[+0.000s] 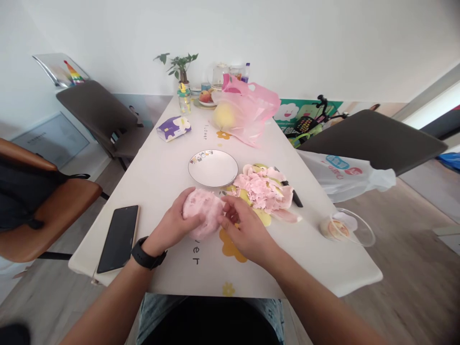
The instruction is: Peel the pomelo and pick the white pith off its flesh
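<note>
A peeled pomelo point(202, 213), round and covered in pale pink pith, is held just above the near part of the table. My left hand point(176, 218) wraps round its left side, thumb across the front. On the right side of the fruit, the fingers and thumb of my right hand point(241, 225) are curled in a pinch against the pith; any loose bit between them is too small to make out. Beyond the fruit lies a white plate point(213, 168) with a patterned rim. A heap of pink and yellow pomelo peel point(264, 191) lies right of the plate, partly over a black-handled knife point(296, 197).
A phone point(118, 238) lies at the near left. A clear plastic cup point(339, 226) hangs at the right edge. Farther back are a pink plastic bag point(251, 110) with a yellow fruit, a purple-and-white packet point(174, 128) and a bottle point(184, 100). Chairs flank the table.
</note>
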`<action>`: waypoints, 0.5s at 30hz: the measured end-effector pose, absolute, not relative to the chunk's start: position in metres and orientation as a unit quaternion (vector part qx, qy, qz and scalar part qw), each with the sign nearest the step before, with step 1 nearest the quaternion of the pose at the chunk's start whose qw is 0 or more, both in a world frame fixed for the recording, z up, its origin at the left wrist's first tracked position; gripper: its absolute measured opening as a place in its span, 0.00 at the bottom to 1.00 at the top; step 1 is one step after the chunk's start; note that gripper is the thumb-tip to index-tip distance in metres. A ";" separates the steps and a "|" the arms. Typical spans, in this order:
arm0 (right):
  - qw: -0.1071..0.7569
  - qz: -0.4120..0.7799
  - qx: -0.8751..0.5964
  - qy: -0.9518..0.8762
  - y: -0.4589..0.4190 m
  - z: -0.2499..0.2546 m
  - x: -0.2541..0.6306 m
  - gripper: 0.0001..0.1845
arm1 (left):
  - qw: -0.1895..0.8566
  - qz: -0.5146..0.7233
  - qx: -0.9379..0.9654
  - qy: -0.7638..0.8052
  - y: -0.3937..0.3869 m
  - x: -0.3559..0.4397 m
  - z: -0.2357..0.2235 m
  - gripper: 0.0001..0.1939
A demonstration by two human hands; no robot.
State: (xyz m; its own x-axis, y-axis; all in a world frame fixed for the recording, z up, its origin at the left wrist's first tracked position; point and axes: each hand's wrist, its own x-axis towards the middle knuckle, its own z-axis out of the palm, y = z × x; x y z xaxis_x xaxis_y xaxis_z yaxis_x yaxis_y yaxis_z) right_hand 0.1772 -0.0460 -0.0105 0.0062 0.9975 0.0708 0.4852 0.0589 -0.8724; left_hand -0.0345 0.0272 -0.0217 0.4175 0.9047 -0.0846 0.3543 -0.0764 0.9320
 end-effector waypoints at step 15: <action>0.282 0.469 -0.557 -0.624 -0.028 0.017 0.199 0.05 | 0.427 0.288 0.754 0.407 0.020 -0.037 -0.032 0.43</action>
